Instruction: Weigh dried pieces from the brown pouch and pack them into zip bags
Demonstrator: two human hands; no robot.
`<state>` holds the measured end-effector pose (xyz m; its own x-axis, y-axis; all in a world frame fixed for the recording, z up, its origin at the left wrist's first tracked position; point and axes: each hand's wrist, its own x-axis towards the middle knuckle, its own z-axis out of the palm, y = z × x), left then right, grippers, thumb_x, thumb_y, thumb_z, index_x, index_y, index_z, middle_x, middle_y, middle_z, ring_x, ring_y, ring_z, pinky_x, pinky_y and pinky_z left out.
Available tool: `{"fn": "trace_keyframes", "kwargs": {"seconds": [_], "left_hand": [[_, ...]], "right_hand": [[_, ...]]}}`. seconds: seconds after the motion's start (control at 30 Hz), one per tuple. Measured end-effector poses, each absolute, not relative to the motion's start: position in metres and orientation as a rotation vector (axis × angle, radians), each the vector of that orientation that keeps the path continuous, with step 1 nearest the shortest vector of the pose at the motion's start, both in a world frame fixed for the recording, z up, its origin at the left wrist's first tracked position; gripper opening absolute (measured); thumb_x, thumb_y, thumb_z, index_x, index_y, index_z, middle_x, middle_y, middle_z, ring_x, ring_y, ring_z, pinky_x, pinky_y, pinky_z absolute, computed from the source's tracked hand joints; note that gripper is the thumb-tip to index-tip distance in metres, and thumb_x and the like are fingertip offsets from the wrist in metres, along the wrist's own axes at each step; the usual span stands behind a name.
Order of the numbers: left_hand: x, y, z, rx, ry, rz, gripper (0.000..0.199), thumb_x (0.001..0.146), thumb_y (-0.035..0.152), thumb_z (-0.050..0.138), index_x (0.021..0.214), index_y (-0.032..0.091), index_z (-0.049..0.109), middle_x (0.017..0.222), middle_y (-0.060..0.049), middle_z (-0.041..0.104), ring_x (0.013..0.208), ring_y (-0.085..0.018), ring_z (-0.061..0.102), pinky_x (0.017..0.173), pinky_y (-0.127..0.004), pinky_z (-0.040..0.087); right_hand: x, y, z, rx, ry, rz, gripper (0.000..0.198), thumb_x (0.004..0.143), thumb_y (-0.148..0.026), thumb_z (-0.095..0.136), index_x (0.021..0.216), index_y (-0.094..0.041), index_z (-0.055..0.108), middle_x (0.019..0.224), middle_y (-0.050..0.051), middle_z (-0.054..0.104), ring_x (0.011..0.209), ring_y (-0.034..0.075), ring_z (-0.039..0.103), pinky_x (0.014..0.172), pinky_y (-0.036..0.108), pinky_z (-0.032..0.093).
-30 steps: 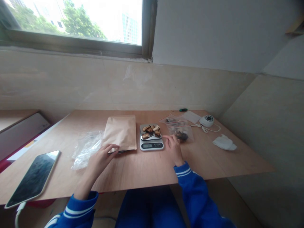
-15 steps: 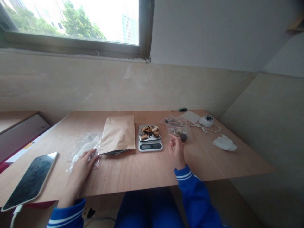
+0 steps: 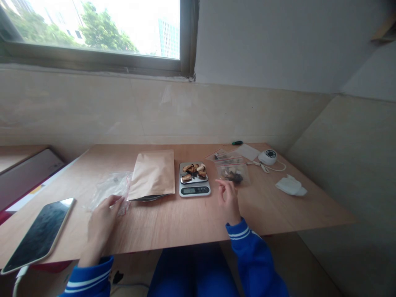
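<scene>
My left hand point(image 3: 105, 218) is at the near end of a crinkled clear plastic bag point(image 3: 107, 189), fingers closed on its edge. Just right of that bag lies a brown kraft paper pouch point(image 3: 153, 173), its dark-lined mouth toward me. A small kitchen scale point(image 3: 195, 191) carries several brown-and-cream dried pieces, perhaps mushrooms point(image 3: 194, 169). To the scale's right my right hand point(image 3: 228, 200) hovers with loosely bent fingers apart and nothing visible in them. Beyond its fingers is a zip bag point(image 3: 243, 171) with dark and pale pieces inside.
A phone point(image 3: 40, 235) with a charging cable lies at the left table edge. Farther right are another small zip bag point(image 3: 218, 154), a white card point(image 3: 249, 152), a white corded device point(image 3: 266, 156), a crumpled tissue point(image 3: 291, 185) and a green-handled tool point(image 3: 237, 143).
My left hand has turned slightly, its fingers drawing closer together on the plastic bag. My right hand has dipped a little. The pieces on the scale stay put.
</scene>
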<state>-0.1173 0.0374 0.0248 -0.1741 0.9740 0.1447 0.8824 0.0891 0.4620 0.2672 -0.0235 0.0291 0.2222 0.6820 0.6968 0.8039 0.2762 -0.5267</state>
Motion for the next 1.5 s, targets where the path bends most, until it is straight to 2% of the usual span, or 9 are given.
{"fn": "trace_keyframes", "kwargs": {"seconds": [0.27,0.4,0.53,0.67,0.77,0.93,1.1,1.3,1.5], "left_hand": [[-0.113,0.037,0.033,1.859,2.171,0.909,0.034,0.085,0.05,0.046,0.091,0.022,0.064,0.084,-0.007,0.07,0.076,-0.026,0.066,0.063,-0.033,0.045],[-0.109,0.034,0.032,1.929,2.224,0.899,0.035,0.086,0.049,0.043,0.092,0.021,0.064,0.087,-0.009,0.069,0.075,-0.027,0.065,0.06,-0.034,0.045],[-0.1,0.035,0.028,2.099,2.242,0.989,0.042,0.089,0.046,0.037,0.107,0.016,0.06,0.103,-0.015,0.065,0.092,-0.031,0.063,0.074,-0.04,0.047],[-0.091,0.04,0.025,2.288,2.058,1.04,0.043,0.089,0.044,0.037,0.115,0.015,0.055,0.114,-0.015,0.062,0.102,-0.032,0.061,0.082,-0.041,0.047],[-0.09,0.042,0.023,2.325,1.929,1.077,0.041,0.088,0.043,0.038,0.113,0.016,0.055,0.118,-0.014,0.061,0.107,-0.031,0.059,0.087,-0.041,0.047],[-0.09,0.043,0.019,2.318,1.858,1.107,0.037,0.088,0.043,0.039,0.108,0.018,0.057,0.115,-0.013,0.061,0.108,-0.03,0.058,0.09,-0.041,0.047],[-0.085,0.042,0.023,2.348,1.789,1.103,0.037,0.088,0.043,0.04,0.109,0.018,0.057,0.116,-0.014,0.061,0.107,-0.03,0.06,0.089,-0.041,0.047],[-0.078,0.038,0.026,2.438,1.703,1.019,0.039,0.087,0.048,0.044,0.114,0.022,0.056,0.121,-0.011,0.062,0.111,-0.028,0.058,0.09,-0.04,0.046],[-0.073,0.044,0.024,2.476,1.699,0.958,0.038,0.089,0.045,0.043,0.116,0.021,0.058,0.123,-0.011,0.062,0.108,-0.029,0.06,0.09,-0.041,0.046]], "right_hand": [[0.264,-0.022,0.025,-1.455,-1.557,-0.093,0.027,0.09,-0.014,0.039,0.104,-0.018,0.062,0.094,0.008,0.057,0.093,0.021,0.057,0.083,0.037,0.044],[0.257,-0.012,0.027,-1.573,-1.68,-0.157,0.03,0.09,-0.016,0.041,0.107,-0.021,0.066,0.108,0.011,0.054,0.102,0.024,0.053,0.091,0.042,0.041],[0.241,0.014,0.034,-1.711,-1.816,-0.208,0.034,0.09,-0.017,0.044,0.117,-0.023,0.064,0.131,0.014,0.047,0.112,0.029,0.048,0.094,0.048,0.039],[0.228,0.034,0.037,-1.788,-1.95,-0.211,0.035,0.09,-0.015,0.043,0.119,-0.017,0.063,0.139,0.017,0.043,0.125,0.033,0.039,0.099,0.053,0.035],[0.226,0.033,0.036,-1.799,-1.988,-0.235,0.033,0.091,-0.014,0.042,0.114,-0.015,0.064,0.139,0.018,0.044,0.129,0.034,0.035,0.1,0.055,0.032],[0.231,0.021,0.036,-1.762,-1.968,-0.28,0.027,0.089,-0.014,0.045,0.104,-0.02,0.067,0.134,0.015,0.048,0.124,0.031,0.039,0.099,0.053,0.033],[0.233,0.02,0.04,-1.755,-1.939,-0.261,0.034,0.087,-0.013,0.047,0.118,-0.02,0.061,0.134,0.014,0.048,0.12,0.03,0.043,0.098,0.049,0.034],[0.234,0.021,0.035,-1.731,-1.973,-0.26,0.03,0.088,-0.013,0.045,0.109,-0.02,0.066,0.132,0.014,0.048,0.12,0.031,0.042,0.098,0.051,0.033],[0.226,0.013,0.043,-1.618,-1.894,-0.137,0.034,0.089,-0.012,0.044,0.116,-0.02,0.063,0.129,0.014,0.051,0.117,0.029,0.046,0.098,0.051,0.036]]}}
